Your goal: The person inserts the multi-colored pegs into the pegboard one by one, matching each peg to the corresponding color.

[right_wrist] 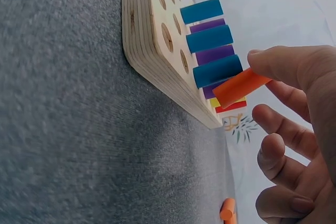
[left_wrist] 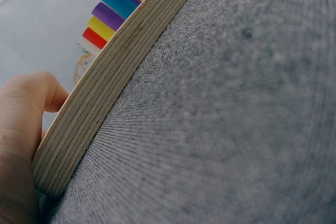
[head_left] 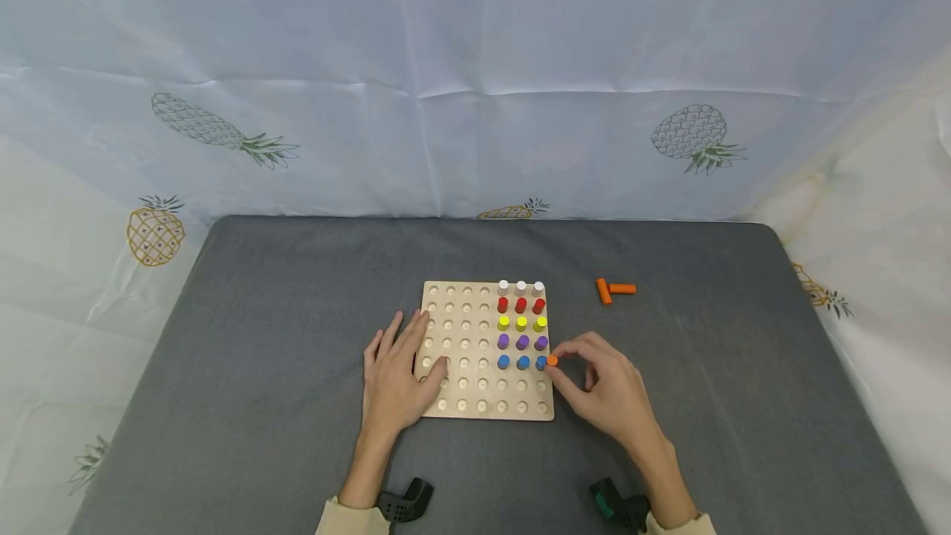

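Observation:
A wooden pegboard (head_left: 472,395) lies on the table with rows of round holes. In its right-hand columns stand upright pegs, three to a row: white (head_left: 521,287), red (head_left: 521,305), yellow (head_left: 522,323), purple (head_left: 523,343) and blue (head_left: 523,362). My left hand (head_left: 397,386) rests on the board's left edge with fingers extended. Between thumb and index finger, my right hand (head_left: 609,386) pinches an orange peg (right_wrist: 241,87). That peg is tilted beside the rightmost blue peg (right_wrist: 218,71), above the board's right edge; whether the two touch, I cannot tell.
Two loose orange pegs (head_left: 603,291) lie on the grey tabletop (head_left: 260,337), beyond the board's upper right corner. A pale curtain (head_left: 446,147) with pineapple prints hangs behind the table's far edge.

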The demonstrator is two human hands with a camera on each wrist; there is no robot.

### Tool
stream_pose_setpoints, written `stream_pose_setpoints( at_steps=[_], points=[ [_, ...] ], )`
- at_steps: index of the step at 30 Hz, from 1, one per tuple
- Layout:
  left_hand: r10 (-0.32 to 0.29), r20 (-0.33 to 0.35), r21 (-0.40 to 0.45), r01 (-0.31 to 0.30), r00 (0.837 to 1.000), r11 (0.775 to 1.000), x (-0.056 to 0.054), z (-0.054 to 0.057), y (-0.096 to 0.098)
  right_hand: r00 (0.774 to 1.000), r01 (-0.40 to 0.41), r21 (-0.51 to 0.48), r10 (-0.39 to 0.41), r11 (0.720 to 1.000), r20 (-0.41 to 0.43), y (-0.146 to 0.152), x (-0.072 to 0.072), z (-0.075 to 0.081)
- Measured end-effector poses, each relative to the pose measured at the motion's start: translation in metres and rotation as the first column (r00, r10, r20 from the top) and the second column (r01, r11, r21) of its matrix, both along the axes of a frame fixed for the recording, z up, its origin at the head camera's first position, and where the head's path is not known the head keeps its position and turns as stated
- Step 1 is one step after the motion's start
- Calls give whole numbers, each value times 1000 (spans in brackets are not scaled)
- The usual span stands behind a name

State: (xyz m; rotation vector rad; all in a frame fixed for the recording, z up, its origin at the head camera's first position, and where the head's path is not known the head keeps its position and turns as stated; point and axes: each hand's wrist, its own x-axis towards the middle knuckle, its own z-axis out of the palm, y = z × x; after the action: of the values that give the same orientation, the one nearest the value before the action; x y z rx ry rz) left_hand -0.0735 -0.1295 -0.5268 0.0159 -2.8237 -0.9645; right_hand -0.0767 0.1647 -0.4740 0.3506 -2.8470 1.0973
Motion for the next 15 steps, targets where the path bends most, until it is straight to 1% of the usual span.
stream_pose_setpoints(
  at_steps=[8, 15],
  points=[
    [1, 5, 11, -1, 1000, 1000, 0, 0, 0, 999, -2, -5, 2, 1000, 43, -7, 7, 2],
    [1, 3, 10, -1, 1000, 1000, 0, 0, 0, 998, -42, -30, 44, 999, 51, -16, 11, 2]
  ],
)
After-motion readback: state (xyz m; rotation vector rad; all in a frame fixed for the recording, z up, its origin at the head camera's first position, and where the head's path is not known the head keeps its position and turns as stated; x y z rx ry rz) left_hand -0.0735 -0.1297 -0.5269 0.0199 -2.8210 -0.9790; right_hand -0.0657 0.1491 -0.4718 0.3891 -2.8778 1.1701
